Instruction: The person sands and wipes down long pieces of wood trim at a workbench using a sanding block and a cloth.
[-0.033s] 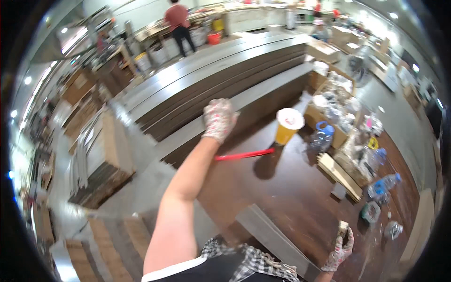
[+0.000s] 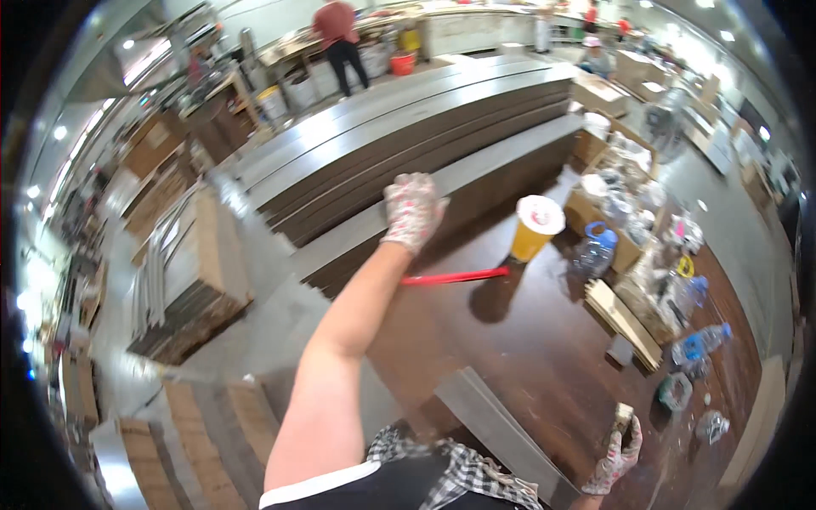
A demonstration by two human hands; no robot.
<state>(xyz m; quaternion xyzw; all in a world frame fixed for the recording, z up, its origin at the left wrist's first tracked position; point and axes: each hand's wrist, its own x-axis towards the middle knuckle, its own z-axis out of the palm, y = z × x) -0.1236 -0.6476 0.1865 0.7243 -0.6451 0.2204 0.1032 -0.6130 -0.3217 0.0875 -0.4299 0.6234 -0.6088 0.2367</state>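
My left hand (image 2: 412, 210), in a white glove with red spots, reaches forward to the lower stack of long grey boards (image 2: 501, 157). Its fingers curl down at the top board, the tips hidden, and the thumb points to the right. At the lower right, my right hand (image 2: 616, 463) wears a matching glove. It pinches a small pale block (image 2: 623, 414) between thumb and fingers, above the brown tabletop (image 2: 544, 340). Between me and the stack lies a red strip (image 2: 455, 277), beside a yellow cup with a white lid (image 2: 540, 217). Several thin grey strips (image 2: 501, 429) lie close to my body.
Higher board stacks (image 2: 408, 102) rise behind the lower one. To the right are cardboard boxes of clear plastic (image 2: 625, 187), pale wooden strips (image 2: 620, 323), plastic bottles (image 2: 701, 342) and a tape roll (image 2: 676, 391). A wrapped board stack (image 2: 200, 263) stands left. A person in red (image 2: 338, 38) stands far off.
The whole scene has shifted slightly to the right in the picture. Both hands keep the same pose, the left at the boards and the right with the pale block.
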